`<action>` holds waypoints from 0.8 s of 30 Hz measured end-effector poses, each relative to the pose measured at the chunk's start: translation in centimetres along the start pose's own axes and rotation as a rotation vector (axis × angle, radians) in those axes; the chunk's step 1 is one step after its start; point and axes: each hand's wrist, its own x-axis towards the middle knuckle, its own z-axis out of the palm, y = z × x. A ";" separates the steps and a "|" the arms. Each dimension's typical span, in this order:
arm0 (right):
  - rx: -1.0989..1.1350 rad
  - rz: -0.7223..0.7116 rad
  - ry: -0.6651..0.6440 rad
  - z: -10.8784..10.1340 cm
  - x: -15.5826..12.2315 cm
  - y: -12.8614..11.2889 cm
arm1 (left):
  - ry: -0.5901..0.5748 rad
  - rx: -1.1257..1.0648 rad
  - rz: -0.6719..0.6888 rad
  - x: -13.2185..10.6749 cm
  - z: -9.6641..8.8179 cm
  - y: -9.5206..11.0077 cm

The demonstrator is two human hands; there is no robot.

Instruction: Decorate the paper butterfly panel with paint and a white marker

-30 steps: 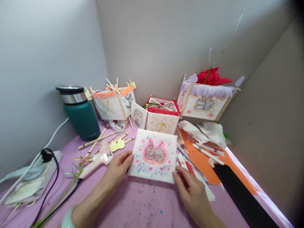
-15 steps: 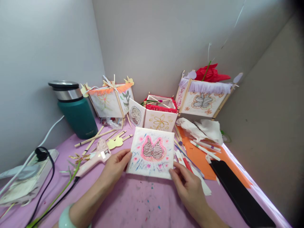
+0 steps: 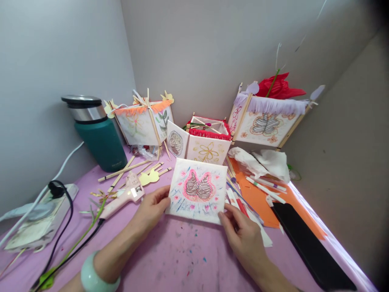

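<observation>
Between my two hands a white square panel (image 3: 199, 190) is held up, tilted toward me, with a pink-edged, brown-striped butterfly-like drawing and blue strokes around it. My left hand (image 3: 154, 205) pinches its left edge, thumb in front. At the lower right corner my right hand (image 3: 240, 227) grips it the same way. Just behind the panel stands a box-shaped paper lantern (image 3: 209, 148) with red fringe, a yellow flower drawing and a side panel angled out at its left. A pink glue gun (image 3: 124, 198) lies left of my left hand.
A teal bottle (image 3: 101, 142) and an orange-fringed lantern (image 3: 136, 123) stand at the back left; a purple-fringed lantern (image 3: 261, 123) is back right. Wooden sticks (image 3: 123, 172), a power strip (image 3: 41, 223), markers (image 3: 266, 190), orange paper (image 3: 269, 217) and a black slab (image 3: 310, 243) lie around.
The view has shifted slightly, so the surroundings sit a little higher and further right. Both hands keep their hold on the panel, with almost no other change.
</observation>
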 end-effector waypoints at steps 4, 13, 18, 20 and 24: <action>0.004 0.014 -0.006 0.1 0.0 0.0 | -0.045 -0.037 0.037 0.1 0.0 -0.2; 0.003 -0.010 0.000 0.0 0.2 -0.5 | -0.088 0.105 0.013 -0.2 -0.1 -0.4; 0.029 -0.019 -0.020 -0.2 0.3 -0.6 | -0.090 0.110 0.017 -0.2 -0.1 -0.6; 0.033 -0.021 -0.021 -0.2 0.3 -0.6 | -0.087 0.116 0.007 -0.2 -0.1 -0.7; 0.035 -0.020 -0.026 -0.1 0.2 -0.4 | -0.084 0.138 0.001 -0.2 -0.1 -0.7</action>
